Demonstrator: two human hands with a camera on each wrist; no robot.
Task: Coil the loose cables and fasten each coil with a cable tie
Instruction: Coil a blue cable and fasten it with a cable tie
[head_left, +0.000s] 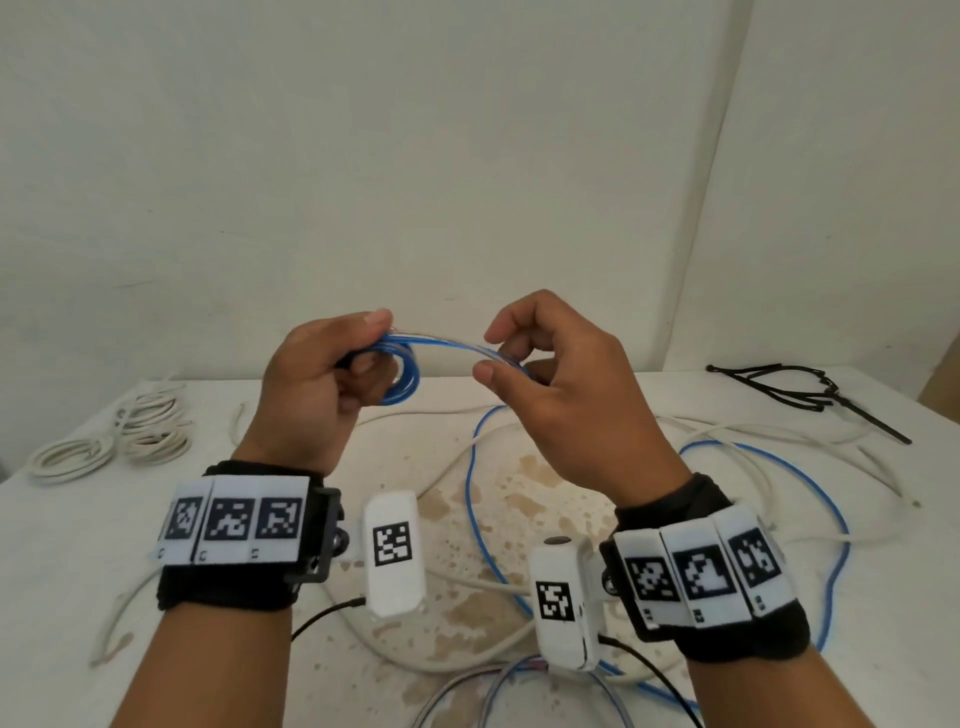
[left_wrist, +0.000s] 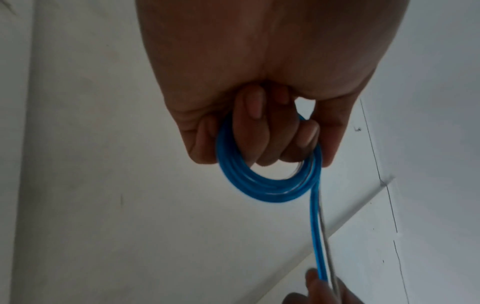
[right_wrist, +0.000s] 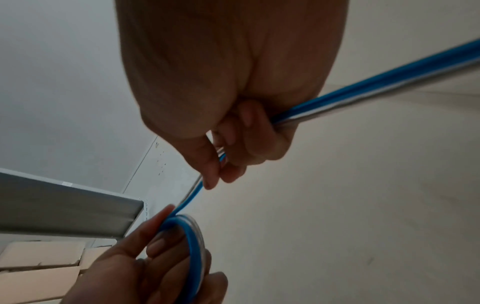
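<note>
My left hand (head_left: 332, 374) is raised above the table and grips a small coil of blue cable (head_left: 402, 371); its fingers pass through the coil (left_wrist: 267, 185). A short stretch of the blue cable (head_left: 457, 345) runs from the coil to my right hand (head_left: 524, 358), which pinches it between thumb and fingers (right_wrist: 215, 164). The cable's loose length (head_left: 769, 457) trails down behind the right hand and winds over the table. Black cable ties (head_left: 800, 389) lie at the table's far right.
Several white cable coils (head_left: 124, 436) sit at the far left of the stained white table (head_left: 519, 493). Loose white cables (head_left: 779, 436) and a grey cable (head_left: 467, 686) sprawl across the middle and near edge. A wall stands right behind the table.
</note>
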